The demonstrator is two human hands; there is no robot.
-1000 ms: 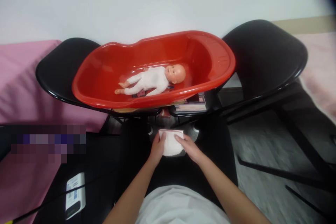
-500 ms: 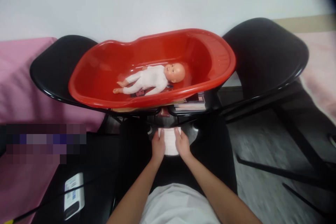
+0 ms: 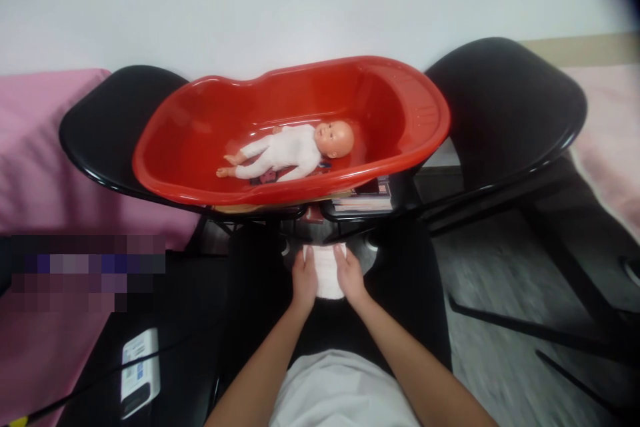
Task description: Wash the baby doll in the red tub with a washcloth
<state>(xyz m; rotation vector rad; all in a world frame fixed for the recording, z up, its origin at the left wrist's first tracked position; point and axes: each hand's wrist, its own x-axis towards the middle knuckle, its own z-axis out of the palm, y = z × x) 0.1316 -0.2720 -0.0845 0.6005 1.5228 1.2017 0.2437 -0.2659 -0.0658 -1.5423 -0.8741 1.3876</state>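
Observation:
Between my hands is a small folded white cloth [image 3: 330, 272], held low in front of my lap. My left hand [image 3: 304, 277] grips its left edge, thumb on top. On the opposite edge, my right hand [image 3: 351, 275] pinches it the same way. Beyond them stands a red baby bathtub [image 3: 200, 127]. A baby doll [image 3: 295, 150] in a white outfit lies on its back inside the tub, head to the right, bare feet to the left. The fingers under the cloth are hidden.
The tub rests across two black chairs, a left chair [image 3: 107, 123] and a right chair [image 3: 505, 107]. Books [image 3: 364, 199] lie under its front rim. Pink fabric [image 3: 40, 133] hangs at left. A white device [image 3: 141, 373] with a cable sits lower left.
Hardly anything differs. Both hands, still holding the cloth, sit very slightly further right and lower in view. The tub and doll stay as they were.

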